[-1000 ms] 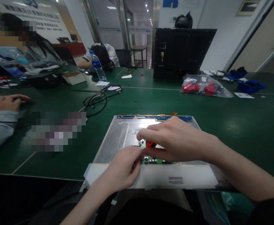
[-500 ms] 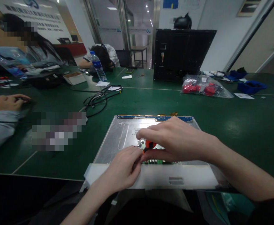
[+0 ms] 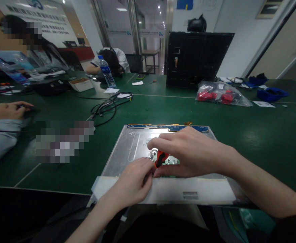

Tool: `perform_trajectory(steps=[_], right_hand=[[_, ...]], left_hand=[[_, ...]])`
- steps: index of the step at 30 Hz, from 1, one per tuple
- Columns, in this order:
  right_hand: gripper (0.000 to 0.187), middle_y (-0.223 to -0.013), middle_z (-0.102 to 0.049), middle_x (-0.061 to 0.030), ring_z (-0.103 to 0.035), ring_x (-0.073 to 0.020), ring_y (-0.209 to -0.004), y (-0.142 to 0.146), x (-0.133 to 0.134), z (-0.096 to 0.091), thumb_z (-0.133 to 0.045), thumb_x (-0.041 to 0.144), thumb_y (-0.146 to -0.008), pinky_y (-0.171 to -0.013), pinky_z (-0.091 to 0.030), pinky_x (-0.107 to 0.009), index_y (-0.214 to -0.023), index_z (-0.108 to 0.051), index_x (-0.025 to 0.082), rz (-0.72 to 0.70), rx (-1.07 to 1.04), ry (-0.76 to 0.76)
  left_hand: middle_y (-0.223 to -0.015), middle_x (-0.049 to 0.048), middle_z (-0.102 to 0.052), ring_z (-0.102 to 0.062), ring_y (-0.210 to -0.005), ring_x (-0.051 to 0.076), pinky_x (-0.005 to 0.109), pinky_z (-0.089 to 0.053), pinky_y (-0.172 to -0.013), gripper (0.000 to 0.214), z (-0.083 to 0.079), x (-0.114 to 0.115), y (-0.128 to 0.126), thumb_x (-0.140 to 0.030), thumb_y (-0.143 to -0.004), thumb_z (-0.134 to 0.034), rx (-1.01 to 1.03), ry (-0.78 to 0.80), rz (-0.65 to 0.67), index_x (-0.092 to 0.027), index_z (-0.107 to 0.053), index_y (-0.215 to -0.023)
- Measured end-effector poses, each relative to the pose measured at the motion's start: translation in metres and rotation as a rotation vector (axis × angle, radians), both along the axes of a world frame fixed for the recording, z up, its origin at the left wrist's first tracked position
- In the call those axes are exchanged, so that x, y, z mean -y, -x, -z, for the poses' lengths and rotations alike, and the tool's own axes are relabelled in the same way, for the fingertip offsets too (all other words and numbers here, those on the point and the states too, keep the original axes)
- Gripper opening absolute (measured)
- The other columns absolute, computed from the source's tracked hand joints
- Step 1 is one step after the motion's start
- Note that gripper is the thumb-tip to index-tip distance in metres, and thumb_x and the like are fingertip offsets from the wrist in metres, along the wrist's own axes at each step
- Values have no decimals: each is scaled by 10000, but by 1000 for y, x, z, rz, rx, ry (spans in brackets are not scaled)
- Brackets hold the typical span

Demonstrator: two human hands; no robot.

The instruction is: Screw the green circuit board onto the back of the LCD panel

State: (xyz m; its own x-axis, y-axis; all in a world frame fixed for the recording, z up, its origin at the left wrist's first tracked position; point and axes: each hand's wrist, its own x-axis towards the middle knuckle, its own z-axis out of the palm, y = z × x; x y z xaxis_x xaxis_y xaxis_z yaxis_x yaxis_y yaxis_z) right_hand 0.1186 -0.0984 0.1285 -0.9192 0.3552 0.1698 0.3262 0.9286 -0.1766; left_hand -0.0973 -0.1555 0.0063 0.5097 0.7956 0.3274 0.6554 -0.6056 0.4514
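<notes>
In front of me lies a display panel (image 3: 122, 148), its silvery metal back facing up. A blue circuit strip (image 3: 168, 128) runs along its far edge, and a green circuit board (image 3: 173, 161) sits near the middle, partly under my hands. My right hand (image 3: 188, 153) is curled around a red and black screwdriver (image 3: 161, 158), which stands tilted over the board. My left hand (image 3: 137, 175) rests on the panel's near part, fingers curled in at the screwdriver's lower end. Those fingers hide the tip and anything pinched there.
Black cables (image 3: 107, 106) lie coiled beyond the panel's left. Farther back stand a water bottle (image 3: 106, 71), a large black screen housing (image 3: 195, 59) and a plastic bag with red items (image 3: 223, 94). At left, a co-worker's hand (image 3: 6, 111) rests on the table.
My right thumb has drawn slightly away from the screwdriver's handle, showing more of the green board. The handle has turned a little. My left hand stays in place.
</notes>
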Motion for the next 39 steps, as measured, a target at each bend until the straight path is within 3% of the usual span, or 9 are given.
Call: perform_trajectory(steps=[4,9,15,22,27,31,39], right_hand=[[291,-880,-723,-26,-612,-168,-721,2,0,-1,-597,449,-1015,-595,-281,-298,-1111,-614,174,16,35,5],[146,-912,-725,-36,-599,-160,-720,3,1,-3,-568,288,-1008,-592,-279,-298,-1070,-623,168,26,50,-2],[200,-1001,-717,-42,-600,-164,-741,0,2,-1,-584,241,-954,-589,-288,-300,-1137,-592,162,-3,-4,10],[250,-893,-721,-21,-612,-168,-735,1,0,0,-599,423,-1015,-594,-279,-296,-1086,-608,184,9,20,-1],[133,-930,-715,-28,-587,-155,-715,1,1,0,-547,267,-1013,-587,-284,-293,-1094,-598,175,4,26,-7],[222,-1012,-714,-47,-602,-161,-742,-1,3,-1,-573,219,-953,-589,-298,-296,-1166,-570,153,-13,6,4],[296,-843,-728,-29,-614,-162,-697,1,0,-1,-567,459,-1028,-588,-272,-290,-1089,-627,176,25,39,-11]], left_hand=[[-843,55,-650,-623,-771,232,339,-475,-683,150,0,-1,0,-137,-893,-413,-14,19,-6,-202,-542,-854],[-845,63,-648,-620,-776,239,353,-480,-701,146,1,-1,1,-139,-895,-417,-13,15,6,-201,-539,-844],[-816,53,-629,-598,-745,228,333,-450,-663,134,0,0,1,-138,-878,-429,-5,26,8,-204,-538,-834],[-822,50,-634,-607,-749,225,331,-459,-671,140,1,-1,1,-133,-878,-421,-17,18,-1,-204,-535,-841],[-858,70,-653,-618,-781,237,353,-478,-704,150,1,0,2,-143,-889,-417,-9,25,1,-198,-554,-861],[-825,59,-640,-602,-750,231,344,-462,-672,136,0,-1,1,-139,-868,-428,-6,37,2,-202,-545,-840],[-853,67,-659,-623,-780,233,353,-489,-703,161,0,0,1,-158,-904,-408,-33,54,-13,-200,-553,-852]])
